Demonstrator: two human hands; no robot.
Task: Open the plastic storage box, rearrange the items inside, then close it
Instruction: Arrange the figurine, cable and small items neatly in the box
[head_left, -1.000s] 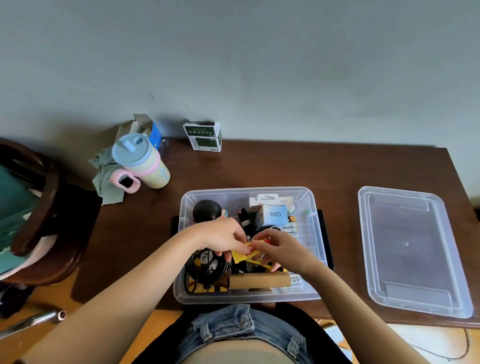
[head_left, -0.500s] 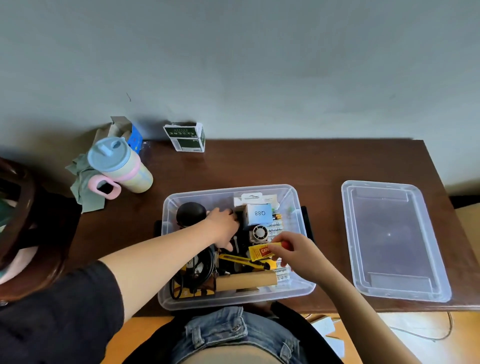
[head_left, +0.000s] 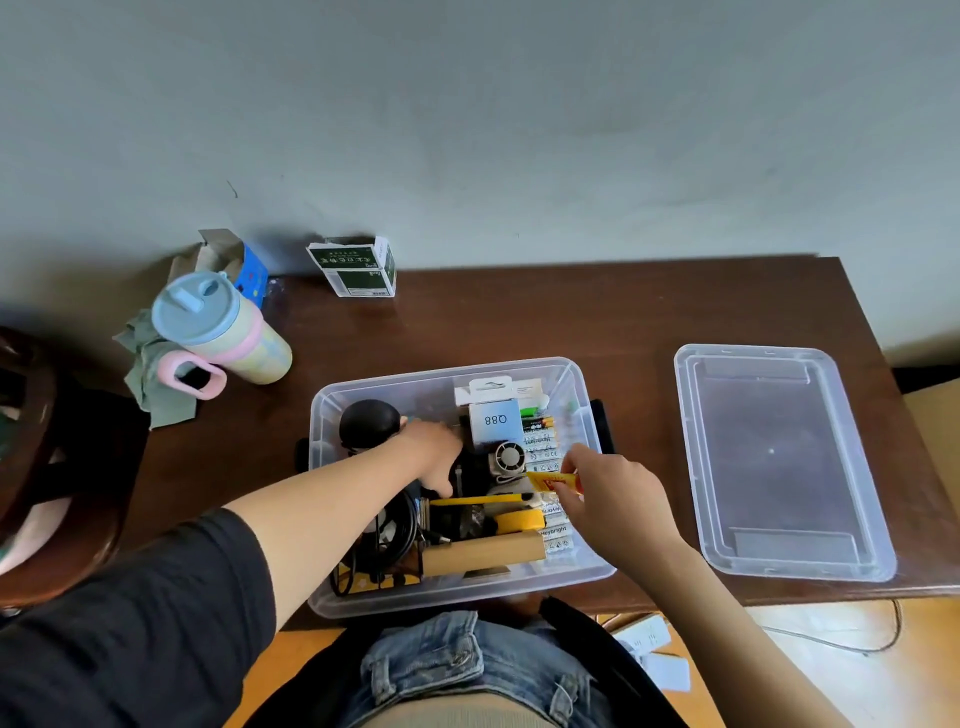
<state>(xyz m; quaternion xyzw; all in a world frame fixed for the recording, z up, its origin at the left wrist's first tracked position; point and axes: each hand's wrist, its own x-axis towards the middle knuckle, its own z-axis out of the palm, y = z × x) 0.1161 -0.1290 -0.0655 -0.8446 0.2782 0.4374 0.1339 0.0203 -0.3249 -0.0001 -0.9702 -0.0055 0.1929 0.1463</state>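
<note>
From the head view, we see the plastic storage box (head_left: 582, 545) open on the desk (head_left: 519, 322), its lid (head_left: 779, 457) lying well apart to the right. Our right hand (head_left: 608, 493) pinches a yellow packet (head_left: 550, 479) whose long axis runs left-right over the box's right half, so it is the nearer hand for placing it there. Our left hand (head_left: 434, 449) reaches in beside the black round item (head_left: 366, 423); we cannot tell what it grips, if anything.
</note>
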